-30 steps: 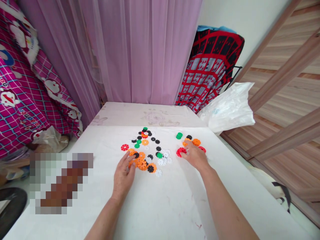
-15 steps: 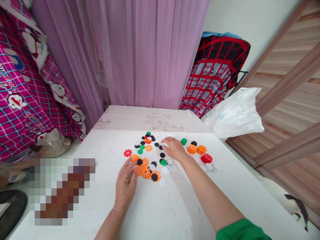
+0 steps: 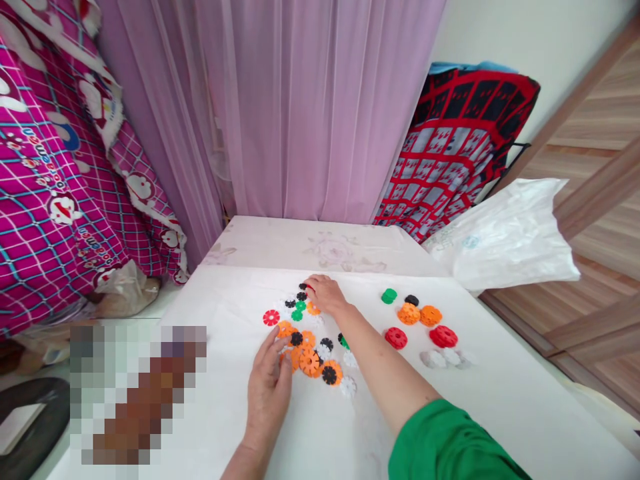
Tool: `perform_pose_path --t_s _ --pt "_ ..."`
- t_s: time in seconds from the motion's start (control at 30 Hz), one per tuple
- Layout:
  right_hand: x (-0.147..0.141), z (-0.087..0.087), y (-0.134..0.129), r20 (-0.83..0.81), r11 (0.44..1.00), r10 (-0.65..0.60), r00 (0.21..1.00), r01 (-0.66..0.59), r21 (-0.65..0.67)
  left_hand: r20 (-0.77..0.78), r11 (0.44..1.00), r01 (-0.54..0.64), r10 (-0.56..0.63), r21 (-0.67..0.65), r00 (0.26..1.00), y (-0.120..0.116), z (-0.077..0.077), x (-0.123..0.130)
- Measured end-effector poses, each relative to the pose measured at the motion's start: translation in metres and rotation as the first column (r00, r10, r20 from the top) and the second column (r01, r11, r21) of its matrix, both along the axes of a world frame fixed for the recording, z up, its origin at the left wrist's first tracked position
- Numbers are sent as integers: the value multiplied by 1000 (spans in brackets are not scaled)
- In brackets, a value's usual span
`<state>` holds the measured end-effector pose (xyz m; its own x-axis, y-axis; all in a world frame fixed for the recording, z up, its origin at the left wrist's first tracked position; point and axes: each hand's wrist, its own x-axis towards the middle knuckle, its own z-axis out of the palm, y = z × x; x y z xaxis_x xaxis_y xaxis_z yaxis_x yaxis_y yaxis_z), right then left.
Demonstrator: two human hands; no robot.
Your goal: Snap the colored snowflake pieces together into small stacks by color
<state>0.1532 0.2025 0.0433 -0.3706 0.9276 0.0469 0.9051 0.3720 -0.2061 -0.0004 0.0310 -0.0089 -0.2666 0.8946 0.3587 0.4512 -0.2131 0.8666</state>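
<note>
My left hand (image 3: pixel 271 377) rests at the near left side of a loose pile of notched plastic discs, its fingers apart and curved over the orange discs (image 3: pixel 310 362). My right hand (image 3: pixel 326 295) reaches to the pile's far end. Its fingers stretch over a red disc (image 3: pixel 309 288), which they partly cover; contact is hard to make out. Black discs (image 3: pixel 329 375), green discs (image 3: pixel 299 315) and white discs (image 3: pixel 349 387) lie among the others. One red disc (image 3: pixel 271 317) sits at the left. My right forearm hides part of the pile.
Sorted by colour on the right are green discs (image 3: pixel 389 296), black discs (image 3: pixel 412 301), orange stacks (image 3: pixel 431 315), red discs (image 3: pixel 443 337) and white discs (image 3: pixel 438 360). A white plastic bag (image 3: pixel 510 233) stands by the table's (image 3: pixel 210 413) right edge. Purple curtains (image 3: pixel 320 107) hang behind.
My right hand has moved farther and left across the pile, onto the red disc. My left hand stays by the orange discs. The view has shifted, and a red disc right of the forearm now shows.
</note>
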Motion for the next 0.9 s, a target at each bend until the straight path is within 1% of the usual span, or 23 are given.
perform_pose_path --t_s 0.17,0.3,0.4,0.47,0.5,0.57,0.63,0.67,0.73,0.77,0.83,0.9 --pt "28 -19 -49 -155 996 -22 988 36 86 -12 1000 2 -2 3 1000 1 0 1" --pt "48 -36 -89 -321 988 -1 947 52 148 -71 1000 -15 17 23 997 4 -2 -5" --pt "59 -47 -119 -429 965 -37 902 143 218 -244 998 -57 58 11 968 15 0 -17" --pt "64 -54 -137 -471 938 -55 880 207 278 -412 985 -156 110 -79 905 26 6 -24" --pt "65 -56 -145 -486 924 -54 872 229 307 -487 973 -185 97 -135 868 32 9 -27" --pt "66 -58 -156 -510 899 -45 859 257 355 -594 950 -187 3 -249 804 43 17 -29" --pt "66 -59 -161 -532 882 -39 846 279 379 -650 942 -144 -95 -304 754 52 25 -24" --pt "66 -59 -161 -544 876 -40 838 291 384 -658 938 -118 -134 -325 741 55 28 -20" --pt "66 -60 -160 -572 865 -54 818 325 382 -630 929 -4 -248 -370 736 59 32 -9" --pt "66 -60 -158 -586 861 -64 808 342 377 -620 924 34 -283 -382 732 59 33 -4" --pt "67 -61 -156 -609 854 -76 790 367 370 -606 914 103 -340 -391 719 56 33 5" --pt "69 -60 -156 -610 849 -77 789 372 375 -591 922 147 -346 -358 729 50 32 7"
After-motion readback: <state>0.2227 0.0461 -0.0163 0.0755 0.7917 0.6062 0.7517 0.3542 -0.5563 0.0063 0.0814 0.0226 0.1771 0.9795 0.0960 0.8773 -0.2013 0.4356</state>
